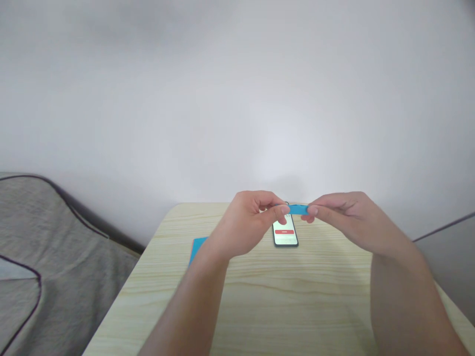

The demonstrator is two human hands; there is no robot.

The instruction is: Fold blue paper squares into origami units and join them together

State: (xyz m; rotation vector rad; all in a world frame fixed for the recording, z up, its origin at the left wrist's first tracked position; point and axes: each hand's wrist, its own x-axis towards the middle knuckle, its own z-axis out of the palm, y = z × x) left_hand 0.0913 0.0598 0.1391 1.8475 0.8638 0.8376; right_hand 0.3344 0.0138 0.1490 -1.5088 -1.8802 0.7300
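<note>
Between my two hands a small blue strip (299, 209), which looks like folded paper, is held level above the table. Its left end is pinched between the thumb and fingers of my left hand (256, 217). My right hand (345, 215) pinches the other end in the same way. Below and behind the strip lies a phone (286, 240) with a lit white screen and a red bar; my left fingers cover part of its upper end. A flat blue sheet (196, 247) shows at the left, partly hidden by my left forearm.
The light wood-grain table (289, 301) stands against a white wall (230, 109). To the left is grey fabric with dark piping (81, 277), beside the table's edge. A dark line (443, 227) runs along the right side.
</note>
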